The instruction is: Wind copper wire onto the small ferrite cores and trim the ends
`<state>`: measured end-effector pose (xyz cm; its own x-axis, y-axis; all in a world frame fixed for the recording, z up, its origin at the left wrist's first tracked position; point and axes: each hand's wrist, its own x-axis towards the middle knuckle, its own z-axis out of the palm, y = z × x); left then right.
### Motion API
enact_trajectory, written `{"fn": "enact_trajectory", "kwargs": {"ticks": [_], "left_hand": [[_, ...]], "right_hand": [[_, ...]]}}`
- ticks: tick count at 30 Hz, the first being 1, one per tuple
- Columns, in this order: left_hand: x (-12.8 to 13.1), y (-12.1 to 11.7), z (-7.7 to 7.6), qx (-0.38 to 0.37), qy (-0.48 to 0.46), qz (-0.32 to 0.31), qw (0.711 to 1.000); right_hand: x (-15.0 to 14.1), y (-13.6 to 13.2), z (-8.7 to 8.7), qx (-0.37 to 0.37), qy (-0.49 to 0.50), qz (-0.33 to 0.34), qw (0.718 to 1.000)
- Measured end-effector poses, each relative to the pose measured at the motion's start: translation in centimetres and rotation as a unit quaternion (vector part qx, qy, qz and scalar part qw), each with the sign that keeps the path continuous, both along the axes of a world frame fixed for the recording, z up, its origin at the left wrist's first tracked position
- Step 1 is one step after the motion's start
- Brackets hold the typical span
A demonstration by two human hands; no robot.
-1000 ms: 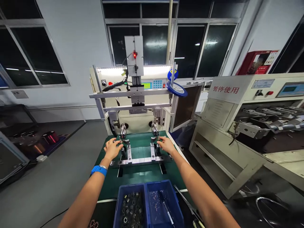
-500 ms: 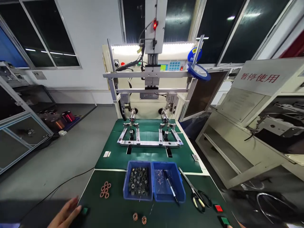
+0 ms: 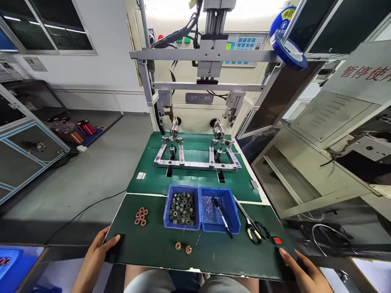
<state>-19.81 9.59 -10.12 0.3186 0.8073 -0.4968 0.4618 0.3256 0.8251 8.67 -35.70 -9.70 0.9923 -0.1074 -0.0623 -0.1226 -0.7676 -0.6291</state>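
My left hand (image 3: 97,254) is at the left edge of the green table, thumb stretched over the top beside a dark button and other fingers apart at the edge. At the right front corner, my right hand (image 3: 307,270) has its thumb on the tabletop near a red button (image 3: 277,240), its fingers spread past the edge. Neither hand holds anything. Two copper-wound ring cores (image 3: 188,250) lie near the front edge, and a cluster of several more copper-wound cores (image 3: 141,216) lies at the left. Bare dark cores (image 3: 182,208) fill the left blue bin (image 3: 166,221).
The right blue bin (image 3: 236,226) holds a black pen (image 3: 222,217) and wire scraps. Black-handled scissors (image 3: 252,228) lie beside it. Behind stands a winding machine with a metal fixture (image 3: 197,165) and two spindle heads (image 3: 218,129). A cabinet (image 3: 324,162) stands at the right.
The view has tipped downward, bringing my lap and the table's front edge into sight. My right hand now shows at the right corner. My left hand stays by the left edge.
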Motion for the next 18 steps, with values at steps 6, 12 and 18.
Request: {"fn": "enact_trajectory", "kwargs": {"ticks": [6,12,18], "left_hand": [[1.0,-3.8,1.9,0.378,0.164,0.025,0.911],[4.1,-10.5,3.3,0.468,-0.073,-0.056,0.879],[6.3,-15.9,4.5,0.215,-0.219,-0.069,0.949]], "right_hand": [[-6.8,8.1,-1.0,0.065,-0.238,0.352,0.903],[-10.9,17.8,-2.1,0.049,-0.209,0.416,0.884],[-9.5,16.9,1.7,0.198,-0.114,0.456,0.860]]}}
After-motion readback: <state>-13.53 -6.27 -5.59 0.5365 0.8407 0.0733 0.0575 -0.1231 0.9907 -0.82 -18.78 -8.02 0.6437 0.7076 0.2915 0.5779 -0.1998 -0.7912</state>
